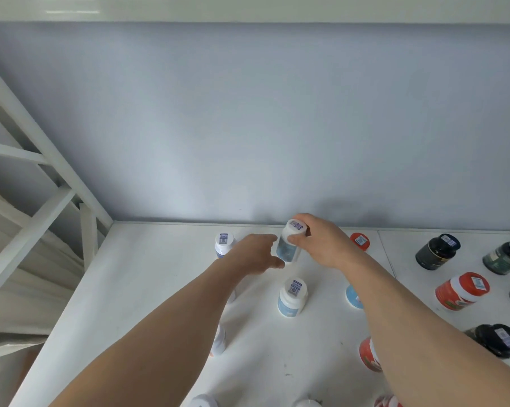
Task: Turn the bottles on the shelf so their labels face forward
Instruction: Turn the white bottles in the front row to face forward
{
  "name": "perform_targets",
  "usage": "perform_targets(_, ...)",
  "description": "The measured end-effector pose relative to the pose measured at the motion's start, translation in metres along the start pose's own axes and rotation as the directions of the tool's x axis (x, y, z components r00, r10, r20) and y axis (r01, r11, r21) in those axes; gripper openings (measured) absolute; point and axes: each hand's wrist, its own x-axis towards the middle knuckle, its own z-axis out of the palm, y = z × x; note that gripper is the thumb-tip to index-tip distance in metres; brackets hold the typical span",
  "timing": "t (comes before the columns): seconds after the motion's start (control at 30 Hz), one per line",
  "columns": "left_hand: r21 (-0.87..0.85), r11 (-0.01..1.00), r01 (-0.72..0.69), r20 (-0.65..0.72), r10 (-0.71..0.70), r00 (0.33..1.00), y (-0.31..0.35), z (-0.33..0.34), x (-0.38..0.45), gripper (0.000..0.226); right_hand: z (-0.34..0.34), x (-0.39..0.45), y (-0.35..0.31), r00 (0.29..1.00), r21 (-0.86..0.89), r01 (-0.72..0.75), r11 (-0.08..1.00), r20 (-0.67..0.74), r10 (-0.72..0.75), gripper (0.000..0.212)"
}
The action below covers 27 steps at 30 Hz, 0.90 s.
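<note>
Right hand [321, 242] gripping bottle [290, 245] cap, left hand [256, 254] hiding its side, label unreadable
</note>
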Motion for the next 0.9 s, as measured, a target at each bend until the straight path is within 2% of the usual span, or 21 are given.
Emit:
perform_targets(0.13,-0.240,0.970,-0.028,0.078,0.048,0.996,-0.003,-0.010,0.004,0.040,-0.015,0.000,-0.013,0.998,0.027,0.022,0.999,-0.067,-0.020,0.033)
perform_targets(0.3,-0.431,0.902,0.007,0.237,0.106,0.966,-0.002,-0.027,0.002,0.039,-0.026,0.000,-0.022,0.995,-0.001,0.004,1.000,-0.098,-0.004,0.031)
perform_targets(0.67,-0.428,0.903,0.030,0.341,0.130,0.931,-0.003,-0.023,0.011,0.051,-0.029,0.002,-0.022,0.994,-0.023,-0.040,0.999,-0.098,0.038,0.032)
perform_targets(0.83,-0.430,0.902,0.019,0.315,0.130,0.940,-0.002,-0.022,0.013,0.047,-0.029,0.004,-0.016,0.995,-0.001,-0.030,1.000,-0.094,0.030,0.032)
perform_targets(0.9,-0.409,0.913,-0.015,0.250,0.128,0.960,-0.001,-0.021,0.014,0.042,-0.027,0.007,-0.013,0.996,0.034,-0.009,0.999,-0.094,0.013,0.031)
